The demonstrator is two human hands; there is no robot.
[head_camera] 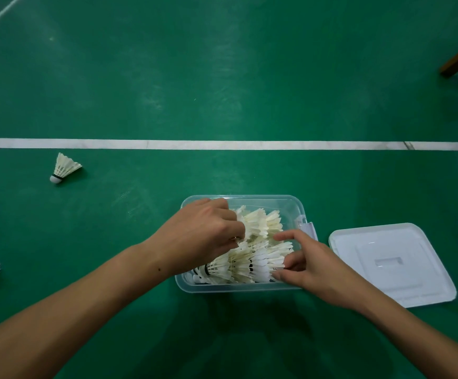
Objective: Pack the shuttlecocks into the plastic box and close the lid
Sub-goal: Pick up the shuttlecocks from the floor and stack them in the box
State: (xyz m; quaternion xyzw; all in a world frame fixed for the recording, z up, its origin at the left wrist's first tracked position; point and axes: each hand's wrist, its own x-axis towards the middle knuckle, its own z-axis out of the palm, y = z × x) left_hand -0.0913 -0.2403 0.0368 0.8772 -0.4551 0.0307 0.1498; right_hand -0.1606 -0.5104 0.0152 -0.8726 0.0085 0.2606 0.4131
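Feathered shuttlecocks (252,253) fill clear rectangular plastic box (238,288); flat lid (391,263) beside.

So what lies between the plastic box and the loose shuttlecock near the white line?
Head view: only bare green floor lies between the plastic box and that shuttlecock; the left hand is over the box itself.

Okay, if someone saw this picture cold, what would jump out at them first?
Both hands over the clear plastic box crammed with white shuttlecocks: the left hand grips some, the right hand steadies the pile. The white lid lies right of the box, and a stray shuttlecock sits far left.
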